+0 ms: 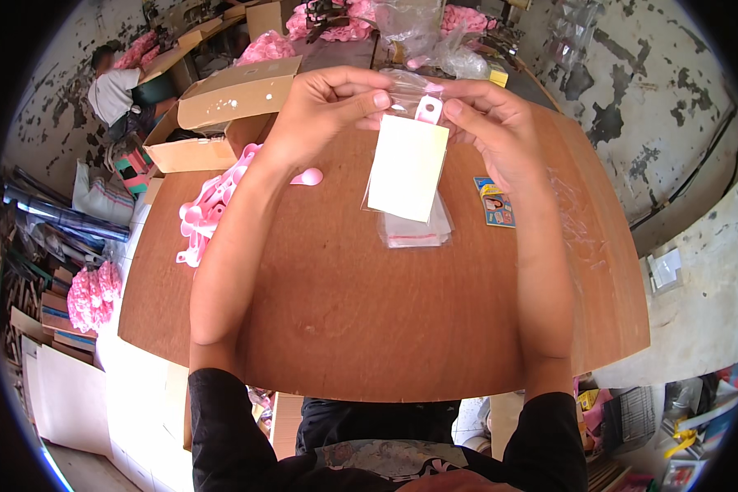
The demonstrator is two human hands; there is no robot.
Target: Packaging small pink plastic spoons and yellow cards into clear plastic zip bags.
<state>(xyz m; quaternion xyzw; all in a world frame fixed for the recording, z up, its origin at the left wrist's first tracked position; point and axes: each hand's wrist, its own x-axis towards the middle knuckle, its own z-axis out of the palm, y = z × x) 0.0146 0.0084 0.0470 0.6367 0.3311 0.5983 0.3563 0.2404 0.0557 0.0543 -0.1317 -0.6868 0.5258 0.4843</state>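
Both hands hold a clear plastic bag (367, 193) up over the far middle of the table. Inside it is a blank pale yellow card (407, 168); a light pink handle with a hole (429, 109) shows above the card. My left hand (328, 107) pinches the bag's top left corner. The fingers of my right hand (496, 127) close on the top right, beside the handle. Below the held bag lies a stack of clear bags (418, 234) with a red strip. Left of my left forearm is a heap of pink plastic scoops (213, 205); one scoop (307, 176) lies apart.
A small blue and yellow printed card (494, 205) lies by my right wrist. An open cardboard box (193, 152) stands at the table's far left. Clear plastic scraps (578, 221) are strewn on the right. Another person (115, 90) sits at the far left.
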